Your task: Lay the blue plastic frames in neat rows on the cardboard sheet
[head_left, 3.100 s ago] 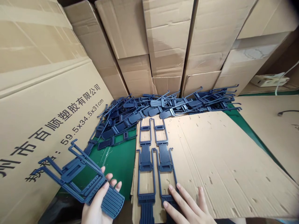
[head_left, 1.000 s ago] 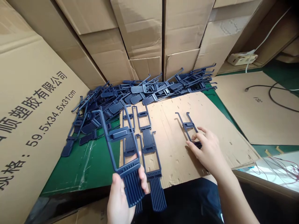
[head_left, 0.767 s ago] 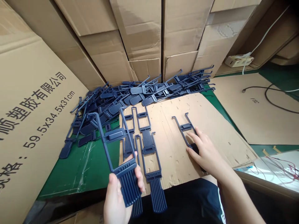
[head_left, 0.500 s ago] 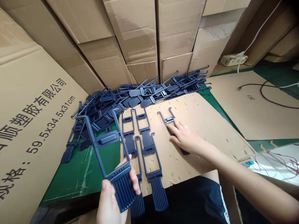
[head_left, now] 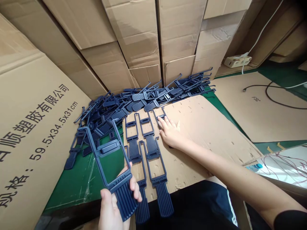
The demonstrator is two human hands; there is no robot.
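Evidently our flat frame lies on the cardboard sheet, near its far left corner; light, even fingertip pressure should keep it straight. Our right hand covers it palm down, grip unclear, forearm slanting over the sheet. Left of the sheet, our left hand grips a raised frame by its ribbed end.

The frame you held was navy blue, its lower plate striped with ridges. The piled frames matched. Your worktop was green, the cardboard sheet tan, the left box tan with black lettering.
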